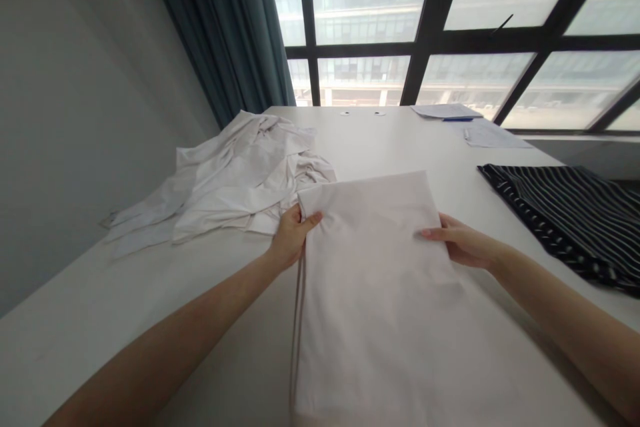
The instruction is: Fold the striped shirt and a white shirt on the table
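Note:
A folded white cloth in several layers hangs between my two hands, over the near part of the table. My left hand pinches its left edge near the upper corner, thumb on the front face. On the right edge, a little lower, my right hand grips it with the thumb in front and the other fingers behind. The upper edge is held up, and the lower part runs out of view at the bottom. Just beyond my left hand lies a crumpled heap of white fabric.
The white table reaches to the window. On its right lies a black-and-white striped cloth. Papers and a blue pen rest at the far right. A dark teal curtain hangs at the back left, beside a wall.

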